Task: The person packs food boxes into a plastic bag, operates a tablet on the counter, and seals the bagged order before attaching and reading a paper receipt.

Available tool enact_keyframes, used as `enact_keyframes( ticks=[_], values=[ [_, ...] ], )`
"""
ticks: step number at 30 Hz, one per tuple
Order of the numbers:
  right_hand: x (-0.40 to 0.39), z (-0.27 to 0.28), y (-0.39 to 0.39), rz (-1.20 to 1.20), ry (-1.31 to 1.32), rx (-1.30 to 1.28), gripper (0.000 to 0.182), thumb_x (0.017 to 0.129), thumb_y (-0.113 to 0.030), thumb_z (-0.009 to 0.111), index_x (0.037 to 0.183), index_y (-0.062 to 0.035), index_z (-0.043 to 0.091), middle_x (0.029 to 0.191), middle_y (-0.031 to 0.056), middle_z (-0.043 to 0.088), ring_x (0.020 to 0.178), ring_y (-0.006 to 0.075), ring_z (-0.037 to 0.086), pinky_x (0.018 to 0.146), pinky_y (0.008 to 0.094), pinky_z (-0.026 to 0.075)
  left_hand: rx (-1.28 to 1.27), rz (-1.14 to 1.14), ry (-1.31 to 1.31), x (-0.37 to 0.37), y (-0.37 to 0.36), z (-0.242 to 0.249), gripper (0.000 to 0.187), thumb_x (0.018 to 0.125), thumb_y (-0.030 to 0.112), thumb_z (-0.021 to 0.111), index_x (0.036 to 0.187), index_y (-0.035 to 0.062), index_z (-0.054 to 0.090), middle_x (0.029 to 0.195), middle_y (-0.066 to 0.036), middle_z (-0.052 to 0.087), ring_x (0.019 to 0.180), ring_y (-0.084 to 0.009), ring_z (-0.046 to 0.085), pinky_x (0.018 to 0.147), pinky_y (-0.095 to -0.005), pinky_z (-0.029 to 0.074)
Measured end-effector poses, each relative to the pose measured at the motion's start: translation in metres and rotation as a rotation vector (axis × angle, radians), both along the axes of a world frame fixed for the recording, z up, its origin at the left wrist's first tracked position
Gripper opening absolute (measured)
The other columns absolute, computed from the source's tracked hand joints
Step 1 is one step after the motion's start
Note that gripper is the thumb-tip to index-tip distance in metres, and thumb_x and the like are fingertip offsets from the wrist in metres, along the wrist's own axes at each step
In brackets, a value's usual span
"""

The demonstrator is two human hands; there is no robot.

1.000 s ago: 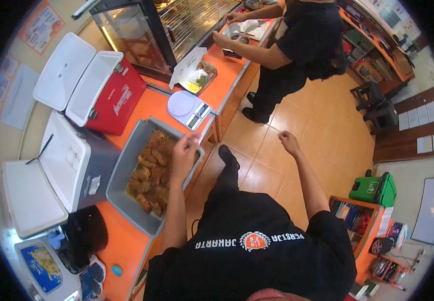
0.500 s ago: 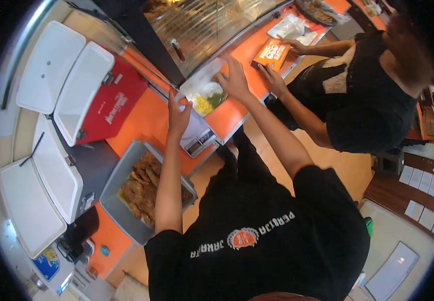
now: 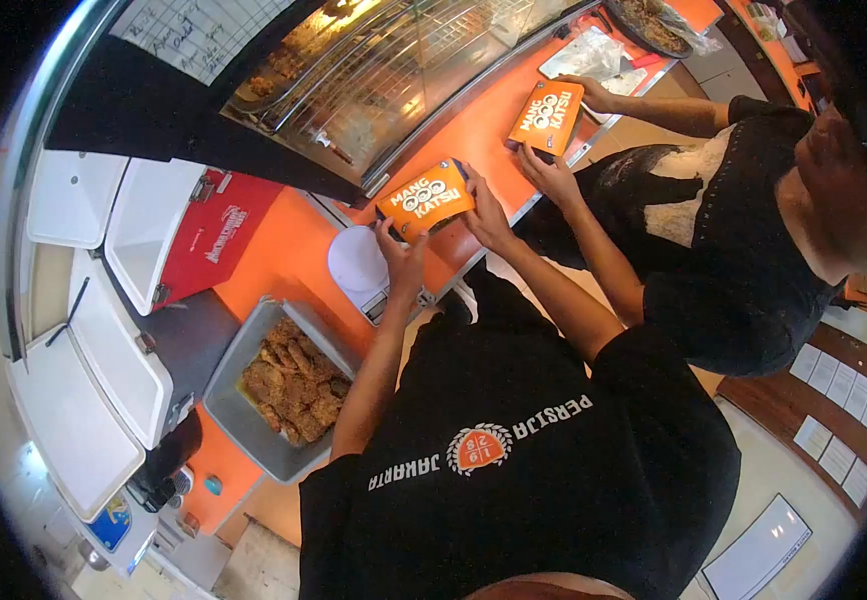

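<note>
Head view: an orange box (image 3: 426, 199) is held at both ends by the left hand (image 3: 402, 262) and right hand (image 3: 483, 215), each grip closed on it; a scale (image 3: 358, 262) lies just below.

Orange counter (image 3: 288, 250) with scale (image 3: 358, 262), chicken tray (image 3: 253, 430), red cooler (image 3: 215, 240), orange boxes (image 3: 426, 197).

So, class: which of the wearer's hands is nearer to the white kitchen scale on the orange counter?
Left. The left hand grips the orange box at its near-left corner, right beside the white scale. The right hand holds the box's far side, further from the scale.
</note>
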State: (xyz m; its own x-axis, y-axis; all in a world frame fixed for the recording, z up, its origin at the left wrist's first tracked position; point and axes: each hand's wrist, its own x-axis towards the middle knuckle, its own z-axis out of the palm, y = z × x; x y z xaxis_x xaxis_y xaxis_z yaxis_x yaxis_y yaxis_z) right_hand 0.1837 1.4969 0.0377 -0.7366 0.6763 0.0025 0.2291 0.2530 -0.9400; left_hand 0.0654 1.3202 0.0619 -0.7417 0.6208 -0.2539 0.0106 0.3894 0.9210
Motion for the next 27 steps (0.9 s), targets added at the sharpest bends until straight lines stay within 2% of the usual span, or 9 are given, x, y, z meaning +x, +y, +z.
enact_keyframes(
  ticks=[2, 4, 7, 11, 13, 14, 17, 24, 27],
  values=[
    [0.003, -0.003, 0.001, -0.076, 0.009, -0.19, 0.069, 0.091, 0.003, 0.056, 0.155, 0.0026, 0.03, 0.148, 0.0256, 0.048, 0.142, 0.0437, 0.047, 0.119, 0.0467, 0.038, 0.145, -0.007, -0.168, 0.003, 0.012, -0.004, 0.087, 0.096, 0.026, 0.074, 0.158, -0.0008, 0.018, 0.162, -0.024, 0.023, 0.152, -0.033, 0.024, 0.123, -0.0433, 0.028],
    [0.003, -0.013, 0.009, -0.176, 0.096, 0.091, 0.061, 0.097, -0.003, 0.051, 0.155, -0.0002, 0.033, 0.151, 0.0265, 0.048, 0.135, 0.0395, 0.054, 0.111, 0.0443, 0.045, 0.279, 0.012, -0.358, 0.008, 0.022, 0.007, 0.08, 0.098, 0.028, 0.072, 0.157, -0.0012, 0.026, 0.156, -0.017, 0.041, 0.143, -0.0264, 0.041, 0.12, -0.0404, 0.033],
    [0.014, 0.0, 0.019, -0.14, -0.071, -0.009, 0.055, 0.098, -0.009, 0.051, 0.151, -0.001, 0.041, 0.143, 0.0268, 0.056, 0.128, 0.0367, 0.061, 0.103, 0.0434, 0.051, 0.297, -0.016, -0.504, -0.003, 0.024, -0.014, 0.067, 0.102, 0.033, 0.066, 0.152, -0.0024, 0.039, 0.15, -0.015, 0.049, 0.14, -0.0243, 0.045, 0.117, -0.0385, 0.035],
    [0.015, 0.031, 0.024, -0.177, -0.142, -0.197, 0.045, 0.097, -0.014, 0.055, 0.14, 0.0004, 0.056, 0.12, 0.0265, 0.07, 0.111, 0.0354, 0.071, 0.09, 0.0428, 0.057, 0.186, -0.019, -0.297, -0.024, 0.025, -0.024, 0.058, 0.105, 0.038, 0.062, 0.144, -0.003, 0.05, 0.141, -0.014, 0.057, 0.131, -0.0223, 0.053, 0.112, -0.0359, 0.04],
    [0.013, 0.022, 0.034, -0.223, -0.101, -0.136, 0.041, 0.096, -0.017, 0.057, 0.132, 0.0014, 0.063, 0.109, 0.0268, 0.073, 0.099, 0.0381, 0.074, 0.089, 0.0446, 0.057, 0.017, -0.159, -0.386, -0.04, 0.026, -0.005, 0.061, 0.105, 0.04, 0.06, 0.149, 0.0007, 0.048, 0.144, -0.01, 0.056, 0.133, -0.0205, 0.052, 0.114, -0.0367, 0.038],
    [0.013, 0.021, 0.037, -0.221, -0.113, -0.011, 0.035, 0.096, -0.016, 0.056, 0.125, 0.0026, 0.066, 0.11, 0.0289, 0.072, 0.098, 0.0398, 0.073, 0.088, 0.0462, 0.057, 0.182, -0.152, -0.321, -0.042, 0.029, 0.001, 0.061, 0.104, 0.04, 0.062, 0.147, -0.0016, 0.05, 0.144, -0.012, 0.057, 0.132, -0.0204, 0.053, 0.112, -0.0352, 0.04],
    [0.009, 0.035, 0.041, -0.149, -0.209, 0.16, 0.035, 0.097, -0.015, 0.056, 0.127, 0.0019, 0.063, 0.108, 0.0295, 0.072, 0.097, 0.0438, 0.072, 0.088, 0.049, 0.056, -0.004, -0.015, -0.275, -0.054, 0.03, 0.003, 0.063, 0.103, 0.04, 0.065, 0.145, -0.005, 0.051, 0.144, -0.015, 0.058, 0.133, -0.0203, 0.054, 0.112, -0.033, 0.04],
    [0.016, 0.047, 0.033, -0.025, -0.235, 0.232, 0.047, 0.098, -0.01, 0.052, 0.144, -0.0018, 0.048, 0.109, 0.0301, 0.069, 0.103, 0.0467, 0.068, 0.091, 0.0523, 0.054, 0.006, -0.075, -0.262, -0.073, 0.027, 0.015, 0.064, 0.099, 0.036, 0.071, 0.137, -0.0122, 0.054, 0.127, -0.018, 0.069, 0.117, -0.0187, 0.065, 0.1, -0.03, 0.048],
    [0.025, 0.029, 0.025, 0.079, -0.172, 0.268, 0.058, 0.098, -0.009, 0.052, 0.155, -0.0064, 0.039, 0.123, 0.0321, 0.065, 0.116, 0.048, 0.063, 0.1, 0.052, 0.05, -0.061, -0.097, -0.286, -0.068, 0.026, 0.028, 0.06, 0.1, 0.038, 0.069, 0.133, -0.0115, 0.057, 0.128, -0.018, 0.069, 0.117, -0.0202, 0.066, 0.099, -0.0327, 0.049]
  ],
)
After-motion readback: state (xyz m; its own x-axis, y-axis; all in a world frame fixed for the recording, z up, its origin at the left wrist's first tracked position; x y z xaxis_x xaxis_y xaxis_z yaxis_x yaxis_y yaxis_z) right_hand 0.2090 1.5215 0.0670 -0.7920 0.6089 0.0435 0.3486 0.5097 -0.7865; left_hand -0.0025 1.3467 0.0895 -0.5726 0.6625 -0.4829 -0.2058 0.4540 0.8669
